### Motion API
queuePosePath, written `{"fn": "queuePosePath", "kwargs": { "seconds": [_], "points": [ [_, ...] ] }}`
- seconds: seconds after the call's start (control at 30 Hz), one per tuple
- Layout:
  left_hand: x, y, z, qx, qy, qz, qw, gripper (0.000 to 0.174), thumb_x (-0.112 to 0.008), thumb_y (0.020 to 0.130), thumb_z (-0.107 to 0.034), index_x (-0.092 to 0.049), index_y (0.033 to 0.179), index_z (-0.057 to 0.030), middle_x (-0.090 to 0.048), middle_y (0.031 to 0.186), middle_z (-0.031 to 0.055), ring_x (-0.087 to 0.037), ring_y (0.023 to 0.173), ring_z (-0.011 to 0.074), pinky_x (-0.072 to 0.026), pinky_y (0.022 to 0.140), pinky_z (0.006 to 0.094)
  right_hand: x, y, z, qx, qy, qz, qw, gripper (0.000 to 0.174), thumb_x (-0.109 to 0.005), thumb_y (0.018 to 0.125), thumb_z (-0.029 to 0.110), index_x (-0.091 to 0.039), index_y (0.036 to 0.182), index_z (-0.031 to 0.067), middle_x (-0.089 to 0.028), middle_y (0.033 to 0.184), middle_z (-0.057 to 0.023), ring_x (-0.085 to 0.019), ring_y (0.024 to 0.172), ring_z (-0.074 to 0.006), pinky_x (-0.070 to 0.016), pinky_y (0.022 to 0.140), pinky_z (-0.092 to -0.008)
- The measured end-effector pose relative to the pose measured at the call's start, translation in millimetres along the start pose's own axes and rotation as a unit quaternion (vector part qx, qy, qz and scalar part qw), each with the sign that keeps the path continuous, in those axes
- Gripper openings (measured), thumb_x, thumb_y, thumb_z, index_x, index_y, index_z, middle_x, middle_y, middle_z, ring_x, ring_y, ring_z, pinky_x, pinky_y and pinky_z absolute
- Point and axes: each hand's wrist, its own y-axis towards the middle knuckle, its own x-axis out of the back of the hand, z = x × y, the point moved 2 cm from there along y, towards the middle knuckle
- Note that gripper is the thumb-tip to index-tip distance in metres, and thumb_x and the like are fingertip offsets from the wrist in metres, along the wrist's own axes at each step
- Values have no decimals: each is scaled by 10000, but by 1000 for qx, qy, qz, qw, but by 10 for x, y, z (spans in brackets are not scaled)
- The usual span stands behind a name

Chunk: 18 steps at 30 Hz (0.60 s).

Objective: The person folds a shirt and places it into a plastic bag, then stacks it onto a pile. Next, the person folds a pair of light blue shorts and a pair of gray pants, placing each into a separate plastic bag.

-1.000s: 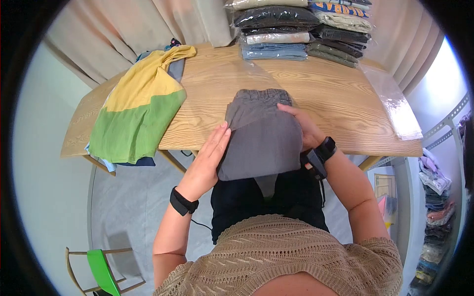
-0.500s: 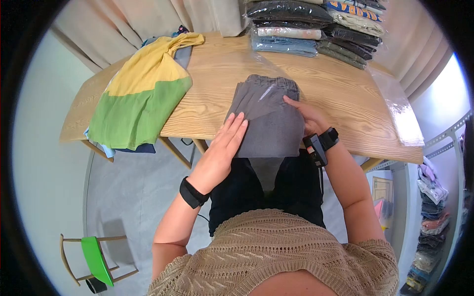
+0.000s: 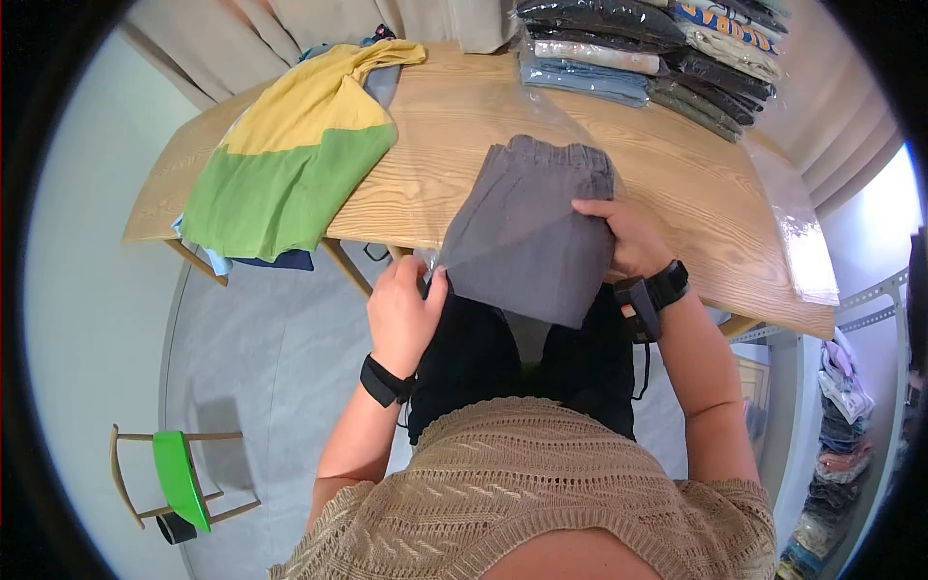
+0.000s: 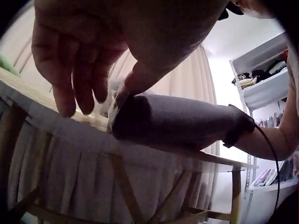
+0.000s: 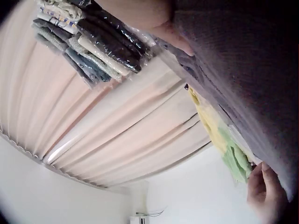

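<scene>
A folded pair of grey trousers (image 3: 541, 227) with a gathered waistband is held at the table's front edge, its lower part over the person's lap. My right hand (image 3: 633, 237) grips its right side, thumb on top and the other fingers hidden beneath. A clear plastic bag (image 3: 551, 111) lies partly under the trousers, and thin film crosses their front. At the lower left corner my left hand (image 3: 404, 300) pinches the film between thumb and fingers. In the left wrist view, crumpled film (image 4: 113, 95) shows at the thumb, beside the trousers' edge (image 4: 182, 116).
Yellow-and-green clothing (image 3: 290, 164) lies over other garments at the table's left. Stacks of bagged folded clothes (image 3: 599, 58) stand at the back. More clear bags (image 3: 797, 232) lie at the right edge. A green-seated chair (image 3: 179, 478) is on the floor at left.
My left hand has gone from lying flat on the trousers to pinching film at their lower left corner. My right hand keeps its grip. The trousers have tilted, and the head view has shifted.
</scene>
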Motion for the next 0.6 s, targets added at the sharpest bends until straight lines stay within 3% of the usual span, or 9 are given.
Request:
{"fn": "queuePosePath", "kwargs": {
  "seconds": [0.03,0.1,0.17,0.37,0.4,0.47,0.6],
  "points": [
    [-11,-9,22,1,0,-1,1000,154,-611,812,-149,-559,839,-6,-579,789,168,-564,774,336,-451,672,392,-38,-9,27,7,8,-25,1000,318,-599,854,78,-510,1134,-43,-605,1058,-161,-619,921,-275,-521,837,-399],
    [-28,13,33,-33,31,-3,999,253,-579,849,-213,-549,715,0,-554,652,159,-548,616,348,-433,555,409,-52,27,66,18,14,-46,999,310,-591,856,67,-506,1131,-49,-606,1048,-171,-623,911,-285,-525,833,-407],
    [4,26,-1,-36,37,-1,999,255,-576,847,-209,-547,700,-3,-553,652,164,-545,610,357,-426,540,418,-15,126,30,-2,98,-26,995,295,-567,873,62,-494,1131,-62,-603,1046,-187,-629,903,-292,-535,822,-414],
    [45,83,-106,-63,42,2,997,250,-590,812,-185,-561,648,1,-557,624,179,-549,582,367,-432,523,434,-11,329,19,-14,168,-23,985,265,-546,892,74,-499,1124,-46,-605,1057,-168,-630,907,-282,-536,817,-404],
    [49,97,-147,-71,36,-1,997,251,-593,800,-179,-565,635,7,-558,611,183,-551,573,368,-438,524,432,-15,354,18,-14,168,-22,985,265,-546,892,74,-499,1124,-46,-605,1057,-168,-630,907,-282,-536,817,-404],
    [46,133,-241,-70,19,7,997,255,-595,791,-174,-566,626,19,-553,600,193,-551,556,369,-442,518,427,-44,385,19,-20,170,60,983,241,-550,897,107,-526,1091,-35,-618,1035,-151,-634,897,-262,-544,793,-376],
    [47,172,-348,-52,-66,24,996,273,-595,780,-191,-574,594,7,-546,557,186,-564,539,360,-457,507,420,108,545,24,35,150,39,987,228,-553,900,131,-548,1062,-29,-632,996,-147,-639,878,-247,-550,771,-362]
  ]
}}
